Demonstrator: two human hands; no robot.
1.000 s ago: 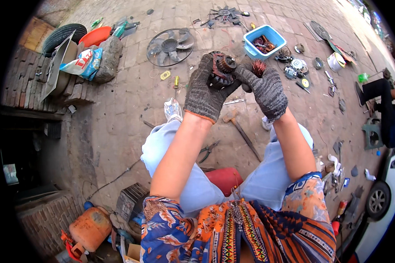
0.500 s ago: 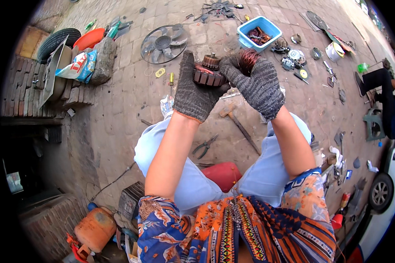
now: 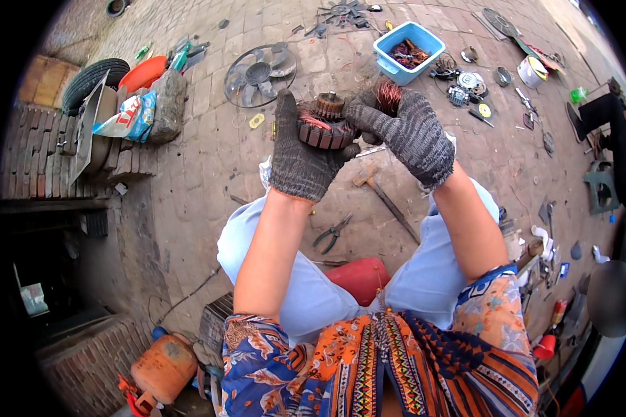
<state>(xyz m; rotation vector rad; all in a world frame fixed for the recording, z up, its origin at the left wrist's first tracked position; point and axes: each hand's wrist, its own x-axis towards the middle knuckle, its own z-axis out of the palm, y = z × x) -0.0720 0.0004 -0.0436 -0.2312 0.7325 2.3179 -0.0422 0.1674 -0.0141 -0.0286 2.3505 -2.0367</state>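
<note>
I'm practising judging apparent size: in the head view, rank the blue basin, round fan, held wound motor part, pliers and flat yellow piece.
1. Blue basin and round fan: too alike to rank
2. Wound motor part, partly hidden, nearer the camera
3. Pliers
4. Flat yellow piece

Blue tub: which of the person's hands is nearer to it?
Right hand: in the picture it is just below the blue tub; the left hand is farther, lower and left.

Paved floor (image 3: 195, 201), hammer (image 3: 395, 210), pliers (image 3: 334, 233), blue tub (image 3: 391, 68)
</note>
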